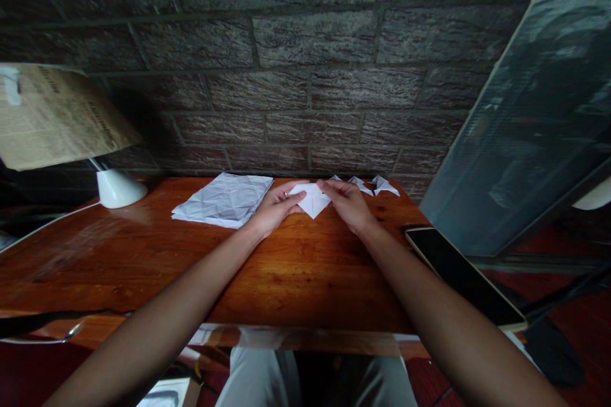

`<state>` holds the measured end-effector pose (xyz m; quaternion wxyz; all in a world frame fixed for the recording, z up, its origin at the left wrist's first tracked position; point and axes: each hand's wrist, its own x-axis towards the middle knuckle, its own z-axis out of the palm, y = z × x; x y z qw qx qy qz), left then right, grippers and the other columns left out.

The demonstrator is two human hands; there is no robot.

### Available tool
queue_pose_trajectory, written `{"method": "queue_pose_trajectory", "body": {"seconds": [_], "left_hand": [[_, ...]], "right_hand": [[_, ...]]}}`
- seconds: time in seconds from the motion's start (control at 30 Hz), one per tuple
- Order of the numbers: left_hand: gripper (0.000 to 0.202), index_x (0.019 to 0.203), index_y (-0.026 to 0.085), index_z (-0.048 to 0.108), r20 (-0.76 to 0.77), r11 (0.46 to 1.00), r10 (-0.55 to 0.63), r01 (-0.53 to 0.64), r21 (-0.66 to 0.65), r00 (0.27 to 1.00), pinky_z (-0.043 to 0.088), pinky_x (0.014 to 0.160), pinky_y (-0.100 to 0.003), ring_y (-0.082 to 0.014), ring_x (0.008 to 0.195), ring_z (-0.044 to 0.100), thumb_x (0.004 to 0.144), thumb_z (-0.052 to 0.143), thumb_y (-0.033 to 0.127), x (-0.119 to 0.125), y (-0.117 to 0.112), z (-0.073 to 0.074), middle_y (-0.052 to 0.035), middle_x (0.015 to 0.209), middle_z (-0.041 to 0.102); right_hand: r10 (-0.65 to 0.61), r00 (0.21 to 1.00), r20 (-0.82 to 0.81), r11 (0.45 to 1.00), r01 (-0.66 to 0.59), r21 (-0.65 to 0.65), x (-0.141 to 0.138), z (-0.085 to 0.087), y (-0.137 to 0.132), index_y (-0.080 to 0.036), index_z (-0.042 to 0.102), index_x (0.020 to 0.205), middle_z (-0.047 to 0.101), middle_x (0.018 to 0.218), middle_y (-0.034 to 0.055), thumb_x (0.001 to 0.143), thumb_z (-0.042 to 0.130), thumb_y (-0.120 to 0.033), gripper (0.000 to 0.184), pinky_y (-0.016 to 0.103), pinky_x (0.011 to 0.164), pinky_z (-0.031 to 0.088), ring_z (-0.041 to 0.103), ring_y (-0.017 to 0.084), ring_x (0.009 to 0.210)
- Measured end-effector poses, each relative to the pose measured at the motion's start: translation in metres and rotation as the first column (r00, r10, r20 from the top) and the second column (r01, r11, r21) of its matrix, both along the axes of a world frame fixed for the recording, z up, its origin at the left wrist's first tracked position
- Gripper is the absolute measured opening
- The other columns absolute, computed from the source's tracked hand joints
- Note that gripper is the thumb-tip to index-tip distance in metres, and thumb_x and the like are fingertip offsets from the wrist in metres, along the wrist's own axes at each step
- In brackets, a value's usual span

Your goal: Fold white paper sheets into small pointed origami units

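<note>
A small folded white paper [312, 200] lies on the wooden table [296, 273] near the far edge. My left hand [275, 206] pinches its left side with fingers closed on it. From the other side my right hand [347, 202] holds the paper's right edge, fingertips pressed on its top. The paper's point faces toward me.
A crumpled white sheet [225, 199] lies to the left of my hands. Several small folded paper pieces [377, 186] sit at the far right by the brick wall. A dark phone [462, 276] rests at the table's right edge. A white lamp base [119, 187] stands far left.
</note>
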<state>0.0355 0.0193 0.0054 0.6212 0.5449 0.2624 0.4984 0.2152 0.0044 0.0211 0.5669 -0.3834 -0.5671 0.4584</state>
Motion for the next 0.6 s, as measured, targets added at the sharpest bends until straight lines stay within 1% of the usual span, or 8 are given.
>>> {"method": "queue_pose_trajectory", "body": {"seconds": [0.07,0.13,0.27,0.33,0.4,0.47,0.53,0.6], "left_hand": [[0.053,0.117,0.022,0.072,-0.015,1.0,0.012,-0.012,0.014,1.0,0.057,0.082,-0.033,-0.0204,0.092,0.07,0.068,0.087,0.035,-0.0005,-0.0005,-0.0008,-0.0064,0.101,0.076],[0.054,0.118,0.023,0.071,-0.019,0.999,0.032,-0.031,0.021,0.999,0.057,0.081,-0.033,-0.0199,0.092,0.07,0.067,0.087,0.033,-0.0007,-0.001,-0.001,-0.0061,0.103,0.075],[0.048,0.111,0.021,0.073,-0.03,0.997,0.074,-0.072,0.039,0.997,0.056,0.079,-0.031,-0.0196,0.092,0.069,0.066,0.085,0.031,0.0001,-0.0013,-0.0006,-0.0052,0.1,0.075],[0.045,0.108,0.02,0.073,-0.071,0.99,0.121,-0.116,0.076,0.99,0.055,0.077,-0.03,-0.0192,0.089,0.068,0.066,0.085,0.032,0.0006,-0.0005,-0.0014,-0.0052,0.098,0.075],[0.042,0.102,0.018,0.073,-0.138,0.973,0.198,-0.178,0.146,0.97,0.054,0.075,-0.031,-0.0197,0.085,0.067,0.066,0.085,0.035,0.001,0.0009,-0.0031,-0.0056,0.094,0.075],[0.039,0.101,0.017,0.073,-0.201,0.938,0.276,-0.218,0.271,0.94,0.053,0.083,-0.033,-0.0211,0.09,0.068,0.067,0.083,0.036,0.0009,0.0015,-0.0047,-0.0072,0.098,0.075],[0.042,0.107,0.019,0.072,-0.228,0.879,0.372,-0.263,0.398,0.9,0.051,0.09,-0.033,-0.0222,0.097,0.067,0.069,0.082,0.035,0.0002,0.0006,-0.0049,-0.0079,0.108,0.073],[0.046,0.114,0.022,0.07,-0.241,0.819,0.452,-0.292,0.494,0.859,0.05,0.092,-0.033,-0.0227,0.102,0.066,0.071,0.081,0.033,-0.0011,-0.0016,-0.0034,-0.0079,0.116,0.071]], "right_hand": [[-0.008,1.0,0.008,1.0,0.008,-0.006,0.0005,-0.0011,0.0007,-0.02,0.075,0.076,0.071,0.075,0.0015,0.069,0.076,-0.061,0.042,0.027,0.061,0.041,0.056,0.015,0.066],[-0.011,1.0,0.017,1.0,0.011,-0.007,0.0005,-0.0016,0.0008,-0.02,0.075,0.077,0.07,0.076,0.0014,0.07,0.075,-0.061,0.042,0.027,0.061,0.041,0.055,0.014,0.066],[-0.014,1.0,0.027,1.0,0.014,-0.004,-0.0006,-0.0021,0.0003,-0.02,0.074,0.076,0.068,0.073,0.0007,0.071,0.074,-0.062,0.043,0.026,0.06,0.041,0.053,0.013,0.064],[-0.001,1.0,0.028,1.0,0.001,0.001,-0.0011,-0.0032,0.0004,-0.02,0.074,0.076,0.067,0.071,0.0,0.069,0.075,-0.063,0.044,0.026,0.059,0.041,0.052,0.012,0.062],[0.009,0.999,0.044,1.0,-0.01,0.01,-0.0015,-0.005,0.0011,-0.02,0.075,0.077,0.067,0.071,-0.0003,0.07,0.073,-0.063,0.044,0.026,0.06,0.042,0.053,0.012,0.063],[-0.005,0.999,0.049,1.0,0.004,0.013,-0.0019,-0.007,0.0021,-0.02,0.075,0.078,0.068,0.072,-0.0002,0.071,0.072,-0.063,0.043,0.026,0.061,0.043,0.054,0.013,0.063],[-0.026,0.999,0.034,0.999,0.025,0.023,-0.0028,-0.0085,0.0028,-0.02,0.076,0.08,0.07,0.075,0.0004,0.072,0.073,-0.061,0.042,0.027,0.063,0.044,0.056,0.013,0.066],[-0.042,0.999,0.016,0.998,0.041,0.039,-0.0043,-0.0093,0.003,-0.02,0.077,0.084,0.072,0.08,0.0013,0.073,0.073,-0.058,0.04,0.027,0.066,0.046,0.059,0.014,0.07]]}}
